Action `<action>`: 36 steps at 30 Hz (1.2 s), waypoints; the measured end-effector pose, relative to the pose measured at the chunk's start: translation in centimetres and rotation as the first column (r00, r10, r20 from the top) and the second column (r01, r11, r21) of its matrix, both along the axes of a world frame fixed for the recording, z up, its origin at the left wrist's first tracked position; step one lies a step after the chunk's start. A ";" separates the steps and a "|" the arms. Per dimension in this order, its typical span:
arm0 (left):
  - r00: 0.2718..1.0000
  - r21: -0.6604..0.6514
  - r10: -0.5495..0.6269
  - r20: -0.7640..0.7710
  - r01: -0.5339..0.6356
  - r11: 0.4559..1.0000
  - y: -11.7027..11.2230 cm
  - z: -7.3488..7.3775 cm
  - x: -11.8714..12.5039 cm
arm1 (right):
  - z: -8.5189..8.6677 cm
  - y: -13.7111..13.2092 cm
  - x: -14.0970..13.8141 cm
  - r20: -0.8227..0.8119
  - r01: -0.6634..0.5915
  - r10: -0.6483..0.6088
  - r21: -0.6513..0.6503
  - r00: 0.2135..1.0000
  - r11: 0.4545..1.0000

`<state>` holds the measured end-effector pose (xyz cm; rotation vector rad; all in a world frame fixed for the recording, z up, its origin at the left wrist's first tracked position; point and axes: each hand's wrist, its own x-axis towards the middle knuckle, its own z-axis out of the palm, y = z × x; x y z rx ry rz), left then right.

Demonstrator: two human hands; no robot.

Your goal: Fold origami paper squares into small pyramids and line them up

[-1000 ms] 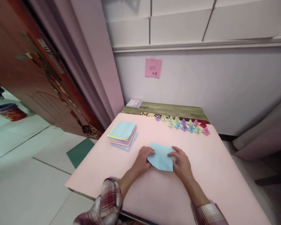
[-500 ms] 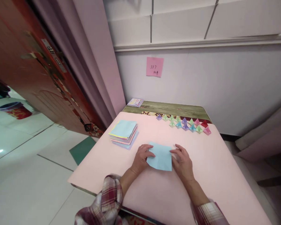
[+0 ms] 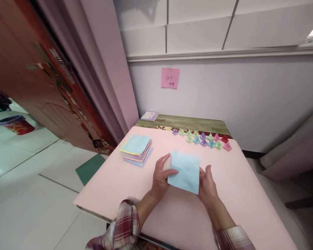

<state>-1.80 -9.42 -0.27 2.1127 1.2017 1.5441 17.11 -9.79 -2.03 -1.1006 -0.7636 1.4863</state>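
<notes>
A square sheet of light-blue paper (image 3: 185, 172) with faint creases is tilted up above the pink-covered table. My left hand (image 3: 161, 177) grips its left edge, thumb on the front and the other fingers beside and behind it. At the right edge, my right hand (image 3: 208, 184) supports the sheet with fingers partly hidden behind it, while its thumb points up off the paper. Left of my hands lies a stack of coloured paper squares (image 3: 137, 146), light blue on top. Two rows of small folded paper pieces (image 3: 203, 141) in several colours stand toward the back right.
The pink cover (image 3: 114, 194) lies over a table with a green wood-patterned back edge (image 3: 187, 121). A small packet (image 3: 150, 116) sits at the back left corner. A pink note (image 3: 170, 78) hangs on the wall. Left are a red door (image 3: 21, 55) and a bin (image 3: 17, 125).
The light-blue sheet has risen from the table and tilted toward me. My right fingers have gone behind its right edge, and my left hand has turned more upright with the sheet.
</notes>
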 end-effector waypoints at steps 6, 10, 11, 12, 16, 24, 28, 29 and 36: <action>0.965 -0.221 -0.116 0.235 0.169 0.960 -0.6 0.7 1.9 | 0.0 -0.3 0.7 -0.097 -0.023 0.022 -0.009 0.995 1.000; 0.963 -0.217 -0.128 0.239 0.181 0.959 -0.8 0.5 2.4 | 0.6 -0.7 0.6 -0.080 -0.050 0.055 0.068 0.995 0.996; 0.963 -0.209 -0.132 0.236 0.183 0.961 -0.7 0.5 2.5 | 0.6 -0.7 0.5 -0.095 -0.055 0.062 0.079 0.994 0.995; 0.963 -0.204 -0.139 0.232 0.188 0.961 -0.8 0.5 2.5 | 0.6 -0.7 0.3 -0.115 -0.061 0.070 0.083 0.991 0.995; 0.960 -0.220 -0.193 0.201 0.236 0.947 -1.1 0.6 2.8 | 0.0 -0.5 -0.1 -0.154 -0.047 0.058 0.078 0.986 0.996; 0.732 -0.618 0.135 0.668 0.445 0.649 -1.2 1.6 2.9 | -0.6 -0.4 0.0 -0.106 0.030 -0.019 0.103 0.994 0.994; 0.750 -0.724 0.176 0.637 0.505 0.470 -0.5 1.4 2.9 | -0.7 -0.6 -0.4 -0.038 -0.013 0.018 0.129 0.999 0.992; 0.770 -0.738 0.164 0.616 0.491 0.463 -0.4 1.3 3.0 | -0.8 -0.6 -0.5 -0.016 -0.024 0.027 0.133 1.000 0.991; 0.808 -0.786 0.159 0.568 0.475 0.396 -0.5 1.0 2.5 | -0.8 -0.4 0.2 -0.017 0.020 -0.019 0.064 1.000 0.998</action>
